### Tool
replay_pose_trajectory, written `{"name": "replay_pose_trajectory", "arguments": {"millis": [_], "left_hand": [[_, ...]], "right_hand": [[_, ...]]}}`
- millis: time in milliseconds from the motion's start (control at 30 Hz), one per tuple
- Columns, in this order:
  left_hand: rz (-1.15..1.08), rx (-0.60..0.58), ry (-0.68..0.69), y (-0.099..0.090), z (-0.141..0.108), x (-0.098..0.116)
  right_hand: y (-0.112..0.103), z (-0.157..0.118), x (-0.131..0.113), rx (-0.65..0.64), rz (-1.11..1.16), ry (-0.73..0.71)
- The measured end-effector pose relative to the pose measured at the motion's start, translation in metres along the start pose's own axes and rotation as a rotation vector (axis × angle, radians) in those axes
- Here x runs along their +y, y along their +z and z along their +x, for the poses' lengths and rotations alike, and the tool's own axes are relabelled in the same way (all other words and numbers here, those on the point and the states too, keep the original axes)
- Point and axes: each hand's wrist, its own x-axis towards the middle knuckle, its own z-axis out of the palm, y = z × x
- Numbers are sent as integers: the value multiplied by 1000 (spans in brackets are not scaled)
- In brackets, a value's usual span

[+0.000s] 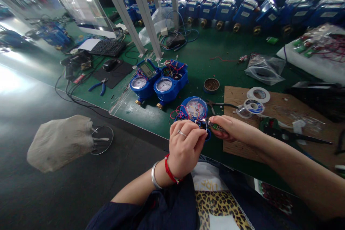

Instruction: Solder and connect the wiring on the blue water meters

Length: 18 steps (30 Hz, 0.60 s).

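A blue water meter (194,107) with a clear round dial lies at the bench's front edge, red and dark wires spilling from its housing. My left hand (185,143) is over that housing, thumb and fingertips pinched on a thin wire (206,126). From the right, my right hand (229,127) grips a green lighter (217,127). A small flame (204,119) burns at its tip, close to the pinched wire. My left fingers hide part of the housing. Two more blue meters, one with a display (147,69) and one with an opened wire box (174,70), stand behind to the left.
A small round tin (211,85), a soldering iron (225,105), a solder spool (251,107) and a tape roll (258,95) are near my right hand. Blue-handled pliers (99,86) lie left. Rows of blue meters (226,10) line the back; metal posts (147,14) rise mid-bench.
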Motion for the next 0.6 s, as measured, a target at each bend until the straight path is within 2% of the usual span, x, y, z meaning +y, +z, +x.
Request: {"name": "replay_pose_trajectory", "arguments": {"millis": [300, 467, 600], "left_hand": [[-4, -2, 2, -1, 1, 0], [-12, -22, -17, -3, 2, 3], [-31, -60, -38, -4, 1, 4]], "right_hand": [[-3, -7, -2, 90, -25, -68], [-4, -13, -13, 325, -421, -217], [3, -12, -26, 379, -525, -274]]}}
